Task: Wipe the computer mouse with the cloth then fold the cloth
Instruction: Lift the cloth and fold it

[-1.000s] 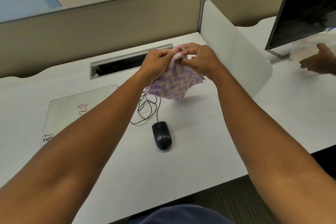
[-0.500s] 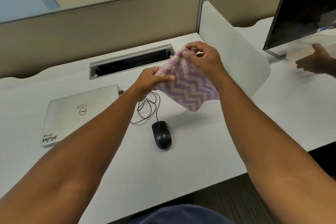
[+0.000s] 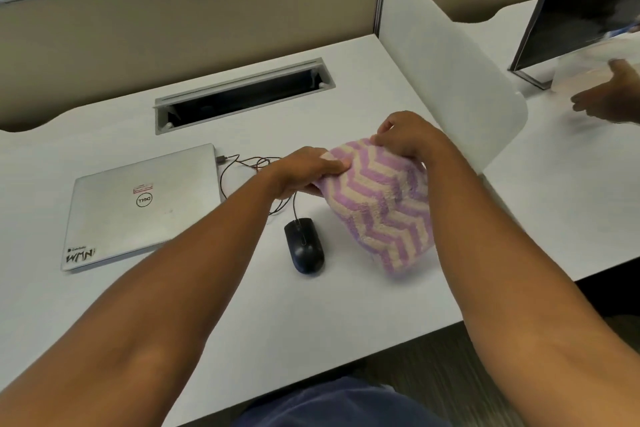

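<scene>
We see a fluffy terry cloth (image 3: 381, 208) in purple and cream zigzag stripes, held up off the white desk (image 3: 311, 315) and hanging as a soft, curved sheet with its lower edge blurred. Our left hand (image 3: 301, 172) pinches its near-left corner, thumb on top of the pile and fingers curled underneath. Our right hand (image 3: 405, 135) grips the far top edge, fingers bent over the fabric. The two hands are apart, with the cloth stretched between them.

We take the computer mouse (image 3: 304, 246) as the landmark: it is smooth, black, rounded and oval, lying flat on the matte desk. The cloth hangs just right of the mouse and a little beyond it; whether its lower edge touches the desk, we cannot tell. The left hand is above and just beyond the mouse, over the thin dark cable (image 3: 242, 166) that loops away from it. Left of the mouse lies a closed silver laptop (image 3: 138, 208), flat and rectangular, with stickers on the lid. Beyond the mouse a long grey metal-framed slot (image 3: 242, 94) is cut in the desk. Far right of the mouse, past a white rounded divider panel (image 3: 450, 80), another person's hand (image 3: 609, 97) shows, blurred.
</scene>
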`<control>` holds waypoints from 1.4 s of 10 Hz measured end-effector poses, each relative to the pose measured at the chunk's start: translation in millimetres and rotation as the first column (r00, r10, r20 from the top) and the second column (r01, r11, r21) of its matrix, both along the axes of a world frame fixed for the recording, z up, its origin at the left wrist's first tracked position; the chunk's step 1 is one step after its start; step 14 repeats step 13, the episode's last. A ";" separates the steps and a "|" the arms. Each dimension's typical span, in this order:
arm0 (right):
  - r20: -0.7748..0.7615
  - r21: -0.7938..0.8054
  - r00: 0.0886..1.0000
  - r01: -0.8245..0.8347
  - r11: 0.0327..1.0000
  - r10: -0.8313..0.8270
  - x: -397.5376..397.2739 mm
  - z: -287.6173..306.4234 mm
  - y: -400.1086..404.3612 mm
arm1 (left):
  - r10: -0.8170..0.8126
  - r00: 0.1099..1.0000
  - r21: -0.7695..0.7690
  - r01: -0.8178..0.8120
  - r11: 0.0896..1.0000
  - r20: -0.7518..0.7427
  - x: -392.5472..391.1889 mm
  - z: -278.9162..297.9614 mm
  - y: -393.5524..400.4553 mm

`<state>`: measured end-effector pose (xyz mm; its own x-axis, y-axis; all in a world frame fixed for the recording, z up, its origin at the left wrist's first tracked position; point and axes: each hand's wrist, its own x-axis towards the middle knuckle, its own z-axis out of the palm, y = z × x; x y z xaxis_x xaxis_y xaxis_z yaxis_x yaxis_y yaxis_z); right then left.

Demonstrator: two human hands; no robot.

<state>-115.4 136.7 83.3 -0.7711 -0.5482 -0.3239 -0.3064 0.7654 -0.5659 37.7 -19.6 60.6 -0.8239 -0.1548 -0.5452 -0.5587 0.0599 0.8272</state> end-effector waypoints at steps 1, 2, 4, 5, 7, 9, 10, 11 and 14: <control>-0.007 -0.061 0.995 0.095 0.994 -0.096 -0.2 -34.8 -6.5 | 0.086 0.996 -0.248 -0.089 0.965 -0.021 -8.6 -26.1 -1.5; 0.016 -0.090 0.984 0.181 0.979 -0.180 -5.1 -63.6 -12.5 | 0.098 0.992 -0.498 -0.122 0.859 -0.073 -16.9 -44.3 -4.4; -0.065 -0.148 0.952 0.288 0.946 -0.299 -22.7 -90.6 -29.1 | 0.208 0.964 -0.637 -0.266 0.723 -0.166 -39.5 -56.1 -10.5; -0.103 -0.216 0.932 0.320 0.922 -0.348 -28.7 -93.2 -37.7 | 0.237 0.940 -0.731 -0.340 0.591 -0.246 -52.2 -62.4 -10.2; -0.402 -0.387 0.885 0.069 0.919 -0.236 -5.3 -107.1 -39.5 | -0.138 0.922 -0.858 -0.271 0.436 -0.362 -48.8 -84.7 16.7; -0.443 -0.114 0.871 -0.289 0.950 0.212 14.6 -138.5 -24.6 | -0.217 0.974 -0.889 0.158 0.429 0.069 -39.0 -115.8 37.1; -0.391 0.106 0.870 -0.282 0.953 0.301 17.7 -149.0 -20.6 | -0.241 0.959 -0.871 0.242 0.427 0.148 -39.8 -122.8 35.9; -0.354 0.196 0.875 -0.276 0.941 0.331 19.1 -150.2 -18.1 | -0.268 0.945 -0.857 0.292 0.425 0.189 -39.5 -124.5 33.7; -0.296 0.250 0.903 -0.242 0.937 0.312 21.5 -139.4 -27.8 | -0.276 0.949 -0.842 0.272 0.466 0.153 -40.7 -110.9 22.9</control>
